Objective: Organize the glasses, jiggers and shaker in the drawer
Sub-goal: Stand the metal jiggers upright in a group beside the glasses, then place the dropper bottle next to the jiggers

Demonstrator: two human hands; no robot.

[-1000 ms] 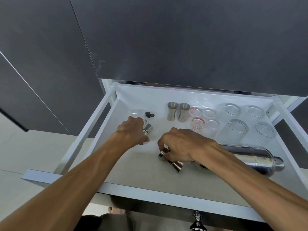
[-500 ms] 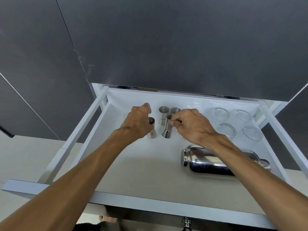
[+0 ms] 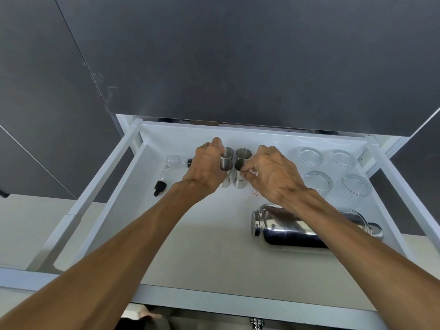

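Note:
Several steel jiggers stand upright in a tight block at the back middle of the open white drawer (image 3: 112,201). My left hand (image 3: 204,172) grips the front-left jigger (image 3: 226,166). The front-right jigger (image 3: 240,173) is pinched by the fingers of my right hand (image 3: 273,177). Two more jiggers (image 3: 243,153) stand just behind them. Several ribbed clear glasses (image 3: 319,181) stand at the back right. The steel shaker (image 3: 292,231) lies on its side near the front right, partly under my right forearm. Small red-marked glasses are mostly hidden behind my right hand.
Two clear dropper bottles with black caps (image 3: 164,177) lie at the back left of the drawer. Dark cabinet fronts (image 3: 238,55) rise above the drawer. The drawer's front edge (image 3: 214,301) runs below my arms.
Both hands lifted jiggers from the drawer's middle and carried them back. The two jigggers now stand upright right in front of the back pair.

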